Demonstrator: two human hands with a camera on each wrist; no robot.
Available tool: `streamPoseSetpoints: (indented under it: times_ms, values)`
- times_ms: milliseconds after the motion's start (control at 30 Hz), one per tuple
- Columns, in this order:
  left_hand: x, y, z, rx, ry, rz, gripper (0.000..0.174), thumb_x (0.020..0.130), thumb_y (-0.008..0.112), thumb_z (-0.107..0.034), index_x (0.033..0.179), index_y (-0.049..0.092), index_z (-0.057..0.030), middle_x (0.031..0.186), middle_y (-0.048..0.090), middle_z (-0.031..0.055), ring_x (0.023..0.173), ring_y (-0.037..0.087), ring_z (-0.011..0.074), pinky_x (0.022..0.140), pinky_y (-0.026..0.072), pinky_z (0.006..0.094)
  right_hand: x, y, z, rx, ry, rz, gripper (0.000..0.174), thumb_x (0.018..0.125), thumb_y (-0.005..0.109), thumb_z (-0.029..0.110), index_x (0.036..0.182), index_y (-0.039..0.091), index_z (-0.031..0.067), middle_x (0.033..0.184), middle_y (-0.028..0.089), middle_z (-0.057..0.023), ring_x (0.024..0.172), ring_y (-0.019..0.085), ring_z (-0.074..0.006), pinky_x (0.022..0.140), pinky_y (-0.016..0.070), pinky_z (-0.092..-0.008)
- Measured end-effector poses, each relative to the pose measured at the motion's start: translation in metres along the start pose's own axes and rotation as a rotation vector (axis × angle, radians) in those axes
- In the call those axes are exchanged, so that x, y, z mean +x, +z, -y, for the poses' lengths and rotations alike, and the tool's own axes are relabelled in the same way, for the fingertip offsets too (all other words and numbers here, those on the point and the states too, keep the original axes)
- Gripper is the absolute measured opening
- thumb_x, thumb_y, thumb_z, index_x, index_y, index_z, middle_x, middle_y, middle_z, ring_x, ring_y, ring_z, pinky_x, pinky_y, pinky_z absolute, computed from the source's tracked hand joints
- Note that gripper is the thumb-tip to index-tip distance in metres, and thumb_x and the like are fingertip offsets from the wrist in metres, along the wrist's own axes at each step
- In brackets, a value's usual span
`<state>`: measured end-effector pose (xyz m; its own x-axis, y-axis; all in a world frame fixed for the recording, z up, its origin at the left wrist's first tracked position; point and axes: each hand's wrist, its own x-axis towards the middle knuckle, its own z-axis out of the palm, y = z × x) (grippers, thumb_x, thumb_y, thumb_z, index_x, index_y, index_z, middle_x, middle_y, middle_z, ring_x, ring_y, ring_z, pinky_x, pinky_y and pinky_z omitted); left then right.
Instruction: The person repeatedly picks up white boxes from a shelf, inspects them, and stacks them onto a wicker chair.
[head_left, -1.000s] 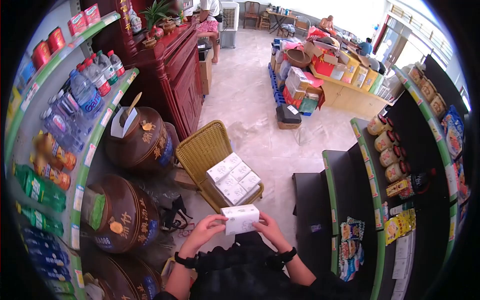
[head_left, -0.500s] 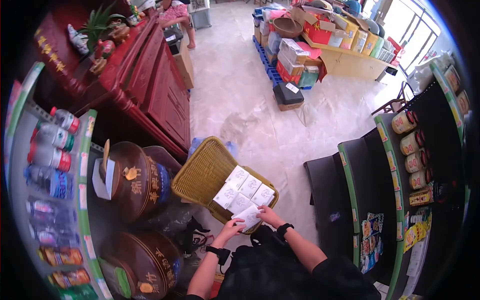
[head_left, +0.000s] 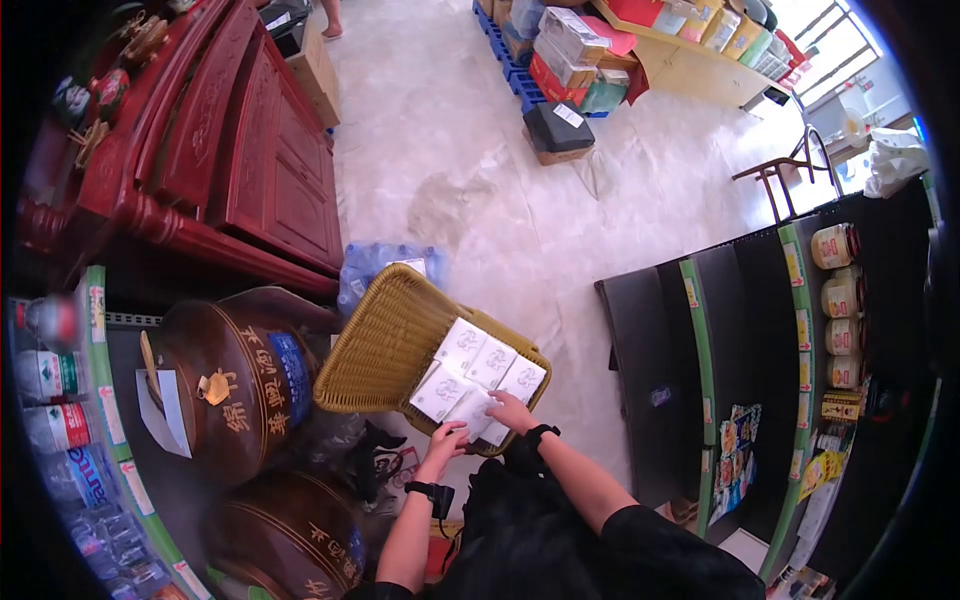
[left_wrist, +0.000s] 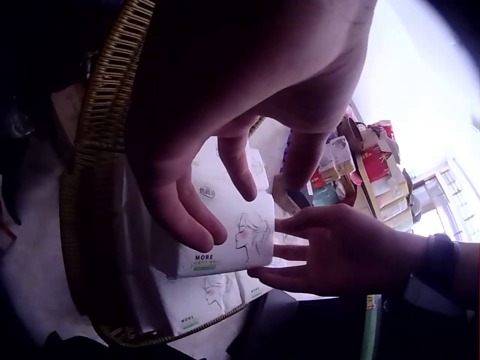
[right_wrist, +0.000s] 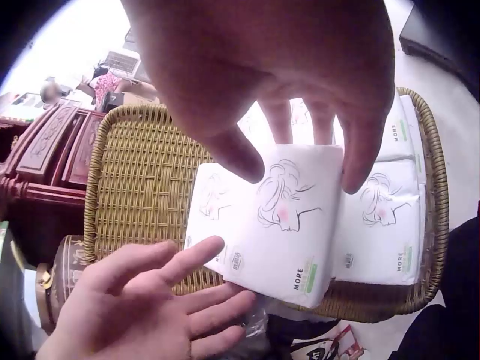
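Observation:
A white tissue pack (right_wrist: 296, 225) printed with a line-drawn head lies tilted on similar packs (head_left: 490, 360) laid in rows on the seat of a wicker chair (head_left: 365, 340). My right hand (head_left: 512, 412) holds its far end, with the thumb at one corner and a finger along the other side in the right wrist view. My left hand (head_left: 443, 450) is at the near left side of the pack, its fingers loosely extended with the palm turned up (right_wrist: 150, 307). In the left wrist view its fingers hang over the same pack (left_wrist: 229, 244).
Large brown jars (head_left: 235, 375) stand left of the chair, beside a shelf of bottles (head_left: 60, 430). A red wooden cabinet (head_left: 280, 170) is behind them. Bottles in blue wrap (head_left: 360, 265) lie behind the chair. Dark shelves (head_left: 740, 330) with jars and snacks stand to the right.
Both hands have brought the tissue pack forward and down from in front of the body onto the packs on the chair. The left hand's fingers have loosened from it. The head view has tilted down.

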<state>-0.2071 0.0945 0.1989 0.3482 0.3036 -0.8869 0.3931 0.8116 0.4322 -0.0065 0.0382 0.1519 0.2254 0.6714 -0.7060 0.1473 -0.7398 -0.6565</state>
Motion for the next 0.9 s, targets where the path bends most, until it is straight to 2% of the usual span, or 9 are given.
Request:
streamPoseSetpoints:
  times_ms: [233,367,433,467,567,633,733,833,900]
  values:
    - [-0.004,-0.008,0.003,0.088,0.009,-0.036,0.031,0.086,0.064,-0.025,0.114,0.062,-0.0117,0.097,0.063,0.0015,0.086,0.060,0.0119,0.071,0.0493,0.0279,-0.005,0.003,-0.008,0.184,-0.013,-0.015,0.065,0.070,0.069,0.018,0.130,0.052,0.0005,0.123,0.059,-0.0212,0.117,0.054,-0.0320,0.100,0.0411,-0.0345]
    - [-0.019,-0.005,0.007,0.207,0.016,-0.059,0.030,0.090,0.058,-0.023,0.115,0.060,-0.0076,0.107,0.062,0.0060,0.096,0.060,0.0179,0.080,0.0487,0.0337,-0.023,-0.010,-0.012,0.324,0.037,0.008,0.059,0.075,0.066,0.010,0.131,0.050,-0.0003,0.124,0.056,-0.0181,0.105,0.058,-0.0256,0.082,0.0497,-0.0330]
    - [-0.029,-0.006,0.021,0.226,0.055,-0.079,0.026,0.089,0.059,-0.022,0.111,0.062,-0.0085,0.099,0.063,0.0039,0.086,0.060,0.0155,0.073,0.0480,0.0306,-0.041,-0.025,-0.006,0.374,0.138,0.033,0.057,0.076,0.065,0.009,0.129,0.050,-0.0008,0.119,0.058,-0.0171,0.095,0.061,-0.0236,0.074,0.0519,-0.0325]
    - [-0.035,-0.007,0.029,0.228,0.073,-0.087,0.025,0.087,0.061,-0.022,0.109,0.063,-0.0094,0.096,0.063,0.0031,0.082,0.060,0.0139,0.069,0.0471,0.0283,-0.047,-0.034,-0.011,0.318,0.121,0.059,0.053,0.076,0.064,0.010,0.127,0.053,0.0014,0.104,0.064,-0.0153,0.081,0.063,-0.0207,0.067,0.0521,-0.0316]
    - [-0.052,-0.004,0.056,0.218,0.094,-0.112,0.024,0.087,0.061,-0.021,0.108,0.063,-0.0099,0.089,0.063,0.0023,0.076,0.059,0.0126,0.062,0.0456,0.0261,-0.031,-0.041,-0.079,0.045,-0.030,-0.070,0.044,0.076,0.065,0.018,0.117,0.061,0.0027,0.091,0.068,-0.0145,0.079,0.065,-0.0245,0.072,0.0524,-0.0333]
    - [-0.068,0.002,0.074,0.214,0.079,-0.104,0.024,0.087,0.060,-0.021,0.108,0.062,-0.0100,0.088,0.063,0.0018,0.075,0.058,0.0120,0.058,0.0447,0.0264,-0.067,-0.074,-0.074,-0.102,-0.089,-0.125,0.038,0.075,0.064,0.027,0.104,0.067,0.0021,0.092,0.069,-0.0172,0.087,0.066,-0.0298,0.080,0.0520,-0.0372]
    - [-0.096,0.010,0.106,0.143,0.056,-0.079,0.023,0.088,0.059,-0.020,0.109,0.061,-0.0098,0.086,0.064,0.0032,0.071,0.059,0.0121,0.054,0.0447,0.0248,-0.089,-0.097,-0.117,-0.209,0.016,-0.280,0.038,0.075,0.058,0.031,0.100,0.071,0.0051,0.100,0.068,-0.0189,0.098,0.064,-0.0336,0.089,0.0493,-0.0393]
    - [-0.109,0.018,0.147,0.091,0.081,-0.044,0.017,0.091,0.056,-0.010,0.107,0.059,-0.0043,0.084,0.062,0.0078,0.068,0.062,0.0163,0.054,0.0510,0.0289,-0.123,-0.117,-0.171,-0.173,0.003,-0.368,0.035,0.074,0.058,0.029,0.097,0.071,0.0054,0.083,0.070,-0.0142,0.066,0.066,-0.0254,0.067,0.0532,-0.0354]
    - [-0.114,0.023,0.173,0.125,0.094,-0.027,0.023,0.091,0.057,-0.015,0.111,0.059,-0.0047,0.092,0.066,0.0086,0.078,0.065,0.0176,0.064,0.0527,0.0294,-0.161,-0.126,-0.202,-0.117,0.071,-0.380,0.033,0.076,0.058,0.027,0.099,0.070,0.0070,0.080,0.069,-0.0115,0.065,0.066,-0.0214,0.065,0.0531,-0.0333]
